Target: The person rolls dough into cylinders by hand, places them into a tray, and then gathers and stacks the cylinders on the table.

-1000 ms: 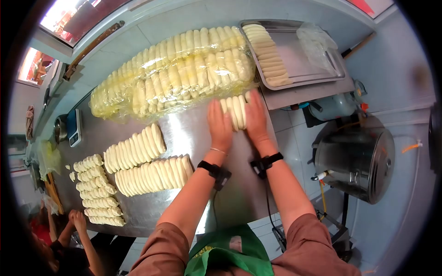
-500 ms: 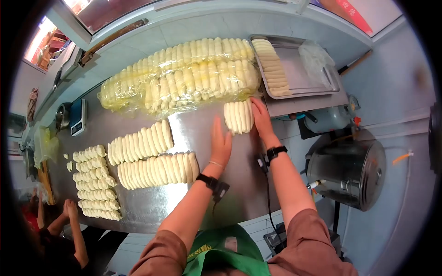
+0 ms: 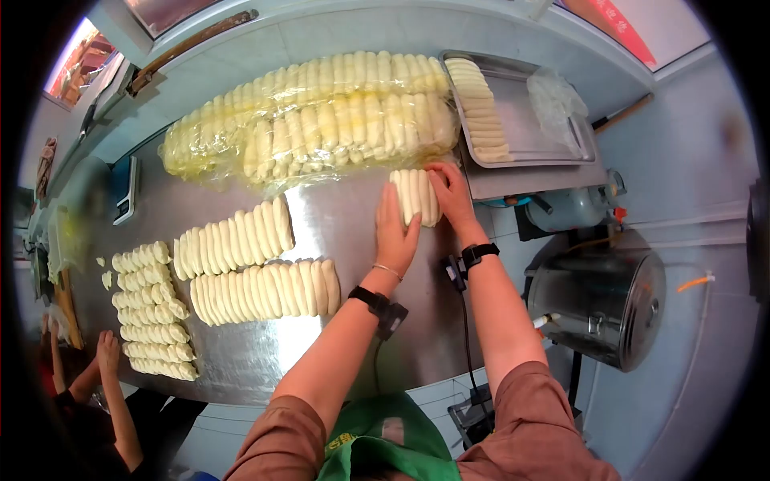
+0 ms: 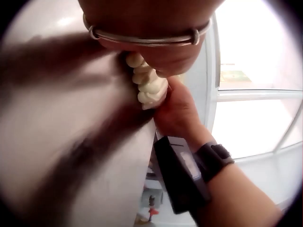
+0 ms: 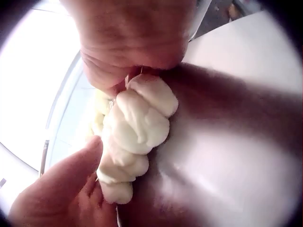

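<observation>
Several pale dough strips [image 3: 415, 197] lie side by side on the metal table, between the two hands. My left hand [image 3: 395, 238] rests along their left side with its thumb at the near end. Along the right side, my right hand [image 3: 455, 197] touches the group, fingers bent over its far right corner. The right wrist view shows the rounded ends of the dough [image 5: 137, 123], with my left hand [image 5: 61, 194] against one side and my right hand [image 5: 132, 42] at the other. In the left wrist view the dough [image 4: 150, 87] sits between both hands.
Plastic-covered dough rows [image 3: 321, 120] stretch along the back. A metal tray [image 3: 525, 120] with strips and a plastic bag stands back right. Two uncovered rows [image 3: 265, 290] and twisted pieces [image 3: 156, 313] lie left, near a scale [image 3: 124, 190]. Another person's hands [image 3: 107, 353] are at lower left.
My left hand has come back against the dough group's left side after moving off it. My right hand stays at the right side, its fingers now bent over the far corner.
</observation>
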A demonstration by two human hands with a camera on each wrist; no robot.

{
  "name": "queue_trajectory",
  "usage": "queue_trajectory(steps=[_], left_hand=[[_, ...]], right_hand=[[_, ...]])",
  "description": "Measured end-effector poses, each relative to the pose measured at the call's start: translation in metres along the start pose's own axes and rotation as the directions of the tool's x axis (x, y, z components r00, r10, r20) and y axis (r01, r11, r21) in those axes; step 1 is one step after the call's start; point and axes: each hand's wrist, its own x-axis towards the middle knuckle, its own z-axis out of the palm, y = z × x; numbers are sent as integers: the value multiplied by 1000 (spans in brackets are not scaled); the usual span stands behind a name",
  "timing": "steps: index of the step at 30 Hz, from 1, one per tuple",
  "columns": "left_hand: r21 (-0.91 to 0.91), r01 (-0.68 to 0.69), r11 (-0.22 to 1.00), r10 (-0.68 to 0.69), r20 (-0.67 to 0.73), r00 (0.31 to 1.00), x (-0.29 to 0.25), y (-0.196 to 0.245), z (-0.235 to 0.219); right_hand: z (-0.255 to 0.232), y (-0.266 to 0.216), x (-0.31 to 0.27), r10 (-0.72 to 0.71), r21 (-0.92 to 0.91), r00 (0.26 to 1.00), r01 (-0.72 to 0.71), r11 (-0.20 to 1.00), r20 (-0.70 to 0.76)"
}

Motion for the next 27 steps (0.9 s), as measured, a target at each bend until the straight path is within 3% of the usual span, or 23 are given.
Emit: queue_trajectory(steps=[3,5,9,11,13,14,15,16,17,18,20,21,23,24,25,26,27], left_hand=[[-50,3,999,-3,-13,1000,2,1,2],[23,-41,999,41,-11,999,2,1,3],[18,-25,1000,26,-52,998,4,3,15],[17,-32,999,33,-72,997,5,4,17],[21,-13,1000,14,-31,999,5,7,15],[46,15,999,-16,8,1000,3,3,7],[96,-28,995,30,-28,999,-14,-8,5],[88,-2,996,-2,45,999,-28,-1,-21],[29,-61,998,60,24,998,-50,0,-47],[26,-40,999,40,6,999,-67,17,-83],[91,-9,996,13,-51,999,-113,15,-161],[82,-17,997,22,-69,997,-135,18,-195],[295,113,949,-49,-218,975,-186,-6,-278],[391,236,890,-63,-406,912,-208,-15,-317],[340,477,810,-226,-569,790,-236,-31,-355],[440,543,715,-122,-686,717,-253,-41,-393],[560,620,550,-39,-725,688,-272,-56,-426]], right_hand=[[-11,7,2,123,-23,988,-122,992,98],[-5,16,2,59,-38,997,-57,998,56],[19,-11,-10,-76,-75,996,73,994,-39],[14,-17,-9,-11,-67,999,15,998,49],[0,-19,-12,251,235,963,-269,934,102],[-6,-22,-21,177,193,984,-170,966,-22],[-19,3,-42,36,-54,993,-43,998,-114],[-15,21,-71,-116,-284,981,68,956,-157],[-10,-24,-88,474,341,849,-386,857,-232],[-12,0,-130,463,547,869,-304,780,-177],[-11,-50,-202,587,424,809,-515,745,-48],[-10,-66,-237,575,384,817,-542,747,34],[15,-115,-276,580,301,798,-600,741,163],[36,-150,-291,599,263,773,-635,727,209],[58,-178,-299,541,210,776,-617,759,324],[91,-172,-322,398,98,827,-470,877,397],[123,-184,-328,343,26,798,-409,912,496]])
